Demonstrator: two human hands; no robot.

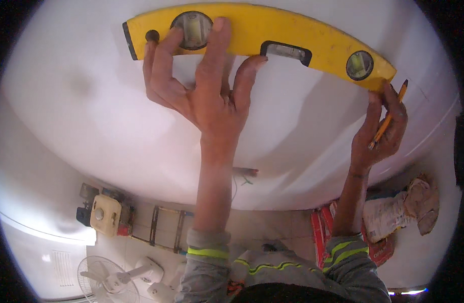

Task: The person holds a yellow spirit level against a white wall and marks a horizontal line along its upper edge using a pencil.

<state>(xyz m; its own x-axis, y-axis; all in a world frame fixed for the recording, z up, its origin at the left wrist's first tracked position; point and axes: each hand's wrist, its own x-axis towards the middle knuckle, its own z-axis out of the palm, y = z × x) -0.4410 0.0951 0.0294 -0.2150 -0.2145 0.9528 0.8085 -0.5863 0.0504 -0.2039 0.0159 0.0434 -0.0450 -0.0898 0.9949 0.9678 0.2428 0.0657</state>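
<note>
A yellow spirit level (pixel 247 30) with black end caps and several vials lies against a white wall, tilted down toward the right. My left hand (pixel 207 96) grips it near its left end, fingers spread over its face beside a round vial and the thumb at its lower edge by the middle vial. My right hand (pixel 383 126) pinches the lower right corner of the level. Between that hand's fingers I also hold a yellow-orange pencil (pixel 390 117), its dark tip pointing up and right.
Below on the floor stand a cream and black machine (pixel 105 214) with a metal frame (pixel 166 230), and a white fan (pixel 111 278) at lower left. Red and white bags (pixel 386 217) lie at lower right. Wire ends (pixel 247 172) poke out of the white wall (pixel 141 141).
</note>
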